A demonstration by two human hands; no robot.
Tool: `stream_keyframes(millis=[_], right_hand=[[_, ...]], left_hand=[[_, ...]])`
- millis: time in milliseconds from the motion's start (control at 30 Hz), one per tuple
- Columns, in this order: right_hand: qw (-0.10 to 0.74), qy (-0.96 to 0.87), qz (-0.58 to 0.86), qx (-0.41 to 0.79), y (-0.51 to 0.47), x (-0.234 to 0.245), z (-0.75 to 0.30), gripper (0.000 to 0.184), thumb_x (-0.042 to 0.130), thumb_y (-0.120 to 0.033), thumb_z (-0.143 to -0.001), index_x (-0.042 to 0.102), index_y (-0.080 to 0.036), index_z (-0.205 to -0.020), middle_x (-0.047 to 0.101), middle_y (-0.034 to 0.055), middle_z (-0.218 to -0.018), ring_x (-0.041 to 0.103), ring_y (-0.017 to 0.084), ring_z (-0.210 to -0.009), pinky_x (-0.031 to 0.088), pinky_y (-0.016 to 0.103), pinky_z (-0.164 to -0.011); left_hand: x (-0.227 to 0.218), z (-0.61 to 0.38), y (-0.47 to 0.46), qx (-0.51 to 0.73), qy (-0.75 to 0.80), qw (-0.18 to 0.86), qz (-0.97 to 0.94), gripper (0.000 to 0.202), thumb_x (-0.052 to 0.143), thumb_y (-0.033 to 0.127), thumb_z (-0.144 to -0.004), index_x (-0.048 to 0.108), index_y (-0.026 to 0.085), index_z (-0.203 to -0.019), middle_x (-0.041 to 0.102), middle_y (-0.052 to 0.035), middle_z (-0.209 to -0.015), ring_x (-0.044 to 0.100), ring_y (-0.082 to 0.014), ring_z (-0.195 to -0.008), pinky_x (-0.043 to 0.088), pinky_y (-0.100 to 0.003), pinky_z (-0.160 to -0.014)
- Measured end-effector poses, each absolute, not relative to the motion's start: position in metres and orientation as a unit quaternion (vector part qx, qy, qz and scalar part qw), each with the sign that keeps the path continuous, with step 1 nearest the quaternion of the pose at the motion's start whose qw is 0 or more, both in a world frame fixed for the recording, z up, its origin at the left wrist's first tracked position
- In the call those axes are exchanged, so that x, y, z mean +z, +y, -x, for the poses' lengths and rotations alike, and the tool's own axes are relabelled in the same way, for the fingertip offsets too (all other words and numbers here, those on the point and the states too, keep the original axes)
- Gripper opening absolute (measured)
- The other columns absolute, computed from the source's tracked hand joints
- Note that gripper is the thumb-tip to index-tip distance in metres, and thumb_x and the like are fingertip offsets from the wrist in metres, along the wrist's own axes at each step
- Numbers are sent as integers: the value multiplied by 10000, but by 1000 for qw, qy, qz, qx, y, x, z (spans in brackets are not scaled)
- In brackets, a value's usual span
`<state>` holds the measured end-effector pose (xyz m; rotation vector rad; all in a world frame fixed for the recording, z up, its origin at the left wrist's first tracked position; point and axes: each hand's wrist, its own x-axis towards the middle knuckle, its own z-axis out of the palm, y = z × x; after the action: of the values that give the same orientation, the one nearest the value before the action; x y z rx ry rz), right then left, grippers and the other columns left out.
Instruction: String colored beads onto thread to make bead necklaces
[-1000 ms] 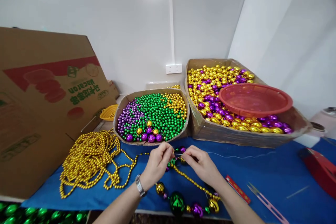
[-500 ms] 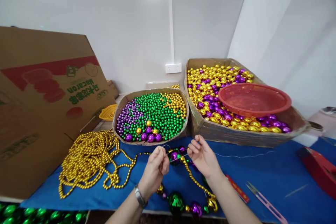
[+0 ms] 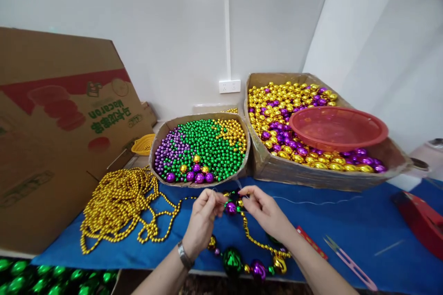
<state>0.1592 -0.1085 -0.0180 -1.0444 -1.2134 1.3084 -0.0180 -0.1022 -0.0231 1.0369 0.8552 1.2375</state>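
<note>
My left hand is closed in a pinch on a thin clear thread, with a small loop of it faintly showing at the fingertips. My right hand pinches the thread too, just to the right. Its loose tail runs off across the cloth. Behind and between the fingertips lies a shiny purple bead among small green and gold ones. This cluster belongs to a bead necklace on the table, with a big green bead, another purple bead and a thin gold bead strand.
A box of small green, purple and gold beads stands ahead. Right of it, a larger box holds gold and purple beads and a red basin. Gold bead strands lie left; pink-handled thread snips lie right on the blue cloth.
My right hand has turned downward and its fingertips have come closer to my left hand. The stretch of thread between the hands has shortened. The view has shifted slightly.
</note>
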Motion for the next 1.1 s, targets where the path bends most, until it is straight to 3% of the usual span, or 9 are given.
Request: stream_keyframes(millis=[100, 200, 400, 567, 667, 800, 867, 967, 1100], right_hand=[[433, -652, 452, 428, -116, -4, -159, 147, 632, -364, -800, 648, -219, -810, 478, -48, -563, 417, 104, -543, 312, 223, -525], [419, -698, 461, 353, -120, 2, -161, 267, 514, -363, -874, 595, -206, -673, 542, -11, -649, 480, 133, -637, 348, 241, -583], [510, -597, 468, 405, -122, 12, -177, 263, 514, -415, -876, 584, -196, -749, 498, -29, -627, 442, 104, -573, 352, 213, -529], [593, -491, 458, 445, -107, 12, -185, 327, 450, -529, -878, 506, -211, -824, 381, -77, -535, 415, 81, -471, 385, 194, -480], [614, -457, 483, 425, -96, -2, -191, 406, 362, -607, -876, 471, -218, -838, 359, -83, -567, 436, 74, -465, 449, 211, -506], [573, -479, 544, 382, -100, -31, -218, 426, 367, -592, -880, 539, -202, -870, 487, -49, -607, 540, 96, -533, 490, 240, -558], [534, -504, 584, 347, -117, -44, -244, 347, 471, -529, -859, 588, -212, -937, 593, -4, -742, 595, 128, -669, 498, 272, -646], [475, -526, 652, 269, -155, -61, -295, 261, 570, -439, -815, 631, -233, -962, 615, 40, -938, 579, 174, -854, 451, 337, -813], [385, -541, 715, 221, -206, -84, -346, 183, 623, -401, -758, 670, -247, -843, 603, 27, -797, 561, 178, -711, 450, 341, -760]], left_hand=[[6, 3, -96, 545, 347, 523, -556, 252, 546, 369, -849, 573, 164, -704, 578, -104, -1163, 533, -218, -995, 406, -306, -862], [15, -10, -91, 526, 316, 493, -616, 240, 505, 354, -874, 601, 169, -754, 550, -102, -1223, 492, -249, -1127, 369, -340, -949], [-9, -20, -90, 357, 255, 551, -710, 323, 526, 303, -869, 476, 200, -1172, 652, -87, -1033, 604, -204, -945, 436, -328, -851], [-18, -18, -95, 303, 233, 536, -753, 500, 579, 221, -832, 379, 226, -1291, 678, -86, -990, 616, -205, -930, 430, -351, -875], [-21, -16, -92, 271, 229, 531, -769, 451, 613, 210, -801, 511, 248, -1238, 672, -91, -1027, 607, -225, -956, 435, -357, -890], [-29, -17, -84, 229, 256, 518, -784, 218, 647, 239, -764, 706, 264, -973, 685, -75, -1014, 611, -248, -945, 467, -341, -862], [-35, -17, -81, 241, 286, 513, -773, 221, 660, 254, -752, 708, 274, -967, 698, -62, -979, 623, -246, -912, 483, -335, -837], [-42, -18, -78, 282, 302, 498, -763, 248, 673, 249, -739, 697, 263, -985, 691, -62, -1013, 617, -249, -947, 478, -342, -858], [-49, -20, -74, 333, 293, 474, -761, 234, 677, 220, -739, 687, 241, -972, 657, -71, -1043, 590, -239, -988, 465, -321, -853]])
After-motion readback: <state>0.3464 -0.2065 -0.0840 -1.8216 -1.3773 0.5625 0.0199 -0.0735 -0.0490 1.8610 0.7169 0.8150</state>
